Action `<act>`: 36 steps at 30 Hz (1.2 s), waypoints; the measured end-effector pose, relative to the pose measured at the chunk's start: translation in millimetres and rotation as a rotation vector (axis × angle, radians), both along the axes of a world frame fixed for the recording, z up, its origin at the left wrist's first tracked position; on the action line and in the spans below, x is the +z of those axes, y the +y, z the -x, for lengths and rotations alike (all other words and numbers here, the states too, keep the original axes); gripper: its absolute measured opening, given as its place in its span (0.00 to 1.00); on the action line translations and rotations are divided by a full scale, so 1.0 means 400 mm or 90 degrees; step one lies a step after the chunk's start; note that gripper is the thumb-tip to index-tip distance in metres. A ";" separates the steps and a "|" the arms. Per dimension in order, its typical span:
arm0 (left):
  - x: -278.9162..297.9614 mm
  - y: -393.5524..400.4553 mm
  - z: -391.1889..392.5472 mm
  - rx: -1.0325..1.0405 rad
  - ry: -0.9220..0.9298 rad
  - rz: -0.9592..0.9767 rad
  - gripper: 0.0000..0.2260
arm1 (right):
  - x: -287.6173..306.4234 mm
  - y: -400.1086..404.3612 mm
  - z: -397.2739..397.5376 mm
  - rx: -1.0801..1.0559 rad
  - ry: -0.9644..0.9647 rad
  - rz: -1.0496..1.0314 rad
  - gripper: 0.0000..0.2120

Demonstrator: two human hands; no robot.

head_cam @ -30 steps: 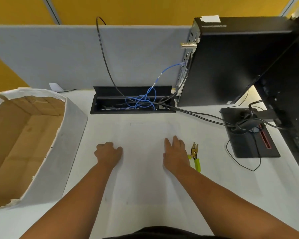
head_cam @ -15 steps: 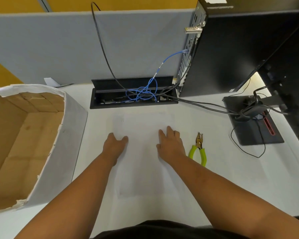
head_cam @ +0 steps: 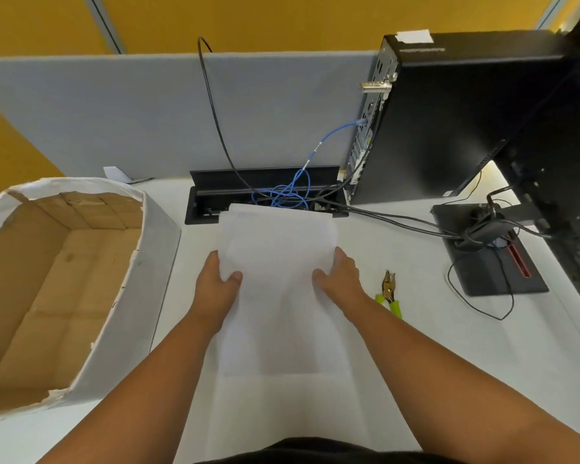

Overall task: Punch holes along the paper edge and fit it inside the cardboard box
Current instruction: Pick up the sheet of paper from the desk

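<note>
Both hands are holding the paper (head_cam: 277, 262) at centre frame, over the white desk (head_cam: 416, 363). The left hand (head_cam: 216, 289) is gripping the sheet's 9 o'clock edge, thumb lying on top and fingers curled underneath, closed on the sheet. The right hand (head_cam: 340, 279) is gripping the 3 o'clock edge the same way, thumb on top, remaining fingers hidden behind the paper. The sheet's far end is lifting clear of the desk and overlapping the front lip of the cable tray (head_cam: 265, 182) at 12 o'clock; whether the near end is touching the desk cannot be told. The box (head_cam: 154, 262) is sitting open at 9 o'clock, well apart from the paper, brown inside, white outside. The punch (head_cam: 389, 293), green-handled, is lying on the desk at 3 o'clock, just beside the right wrist, not touching it. A black PC tower (head_cam: 449, 122) is standing at 1 o'clock, and a monitor base (head_cam: 489, 262) is lying at 3 o'clock beyond the punch.
</note>
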State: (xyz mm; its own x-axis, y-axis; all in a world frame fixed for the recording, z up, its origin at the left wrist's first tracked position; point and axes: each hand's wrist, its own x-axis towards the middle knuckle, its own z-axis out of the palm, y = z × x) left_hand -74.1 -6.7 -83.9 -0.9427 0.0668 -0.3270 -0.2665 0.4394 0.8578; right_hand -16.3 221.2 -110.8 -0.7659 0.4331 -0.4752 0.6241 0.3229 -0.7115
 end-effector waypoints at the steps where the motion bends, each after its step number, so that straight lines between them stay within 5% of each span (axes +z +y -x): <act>1: 0.025 0.001 0.000 0.002 0.020 -0.016 0.18 | 0.026 0.004 0.005 -0.053 0.030 0.095 0.36; 3: 0.067 0.008 0.004 0.011 0.052 -0.051 0.15 | 0.082 0.011 0.021 -0.121 0.093 0.211 0.29; 7: 0.161 0.030 0.019 0.033 0.124 -0.148 0.12 | 0.220 0.016 0.055 -0.142 0.270 0.225 0.15; 13: 0.267 0.061 0.038 0.038 0.218 -0.315 0.13 | 0.372 0.001 0.069 -0.080 0.458 0.205 0.14; 19: 0.221 0.048 0.015 0.042 0.176 -0.292 0.29 | 0.327 -0.017 0.030 -0.047 0.389 0.198 0.21; 24: 0.234 0.068 0.026 0.087 0.200 -0.320 0.23 | 0.347 -0.030 0.050 -0.028 0.413 0.190 0.15; 36: 0.162 0.047 0.002 0.087 0.161 -0.283 0.18 | 0.275 -0.015 0.044 -0.041 0.352 0.194 0.20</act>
State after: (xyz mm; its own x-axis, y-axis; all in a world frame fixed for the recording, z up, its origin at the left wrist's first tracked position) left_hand -75.0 12.2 -19.2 -0.9983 0.0176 -0.0557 -0.0558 -0.0052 0.9984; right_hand -33.8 215.3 -1.0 -0.9103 0.3941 -0.1266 0.1497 0.0284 -0.9883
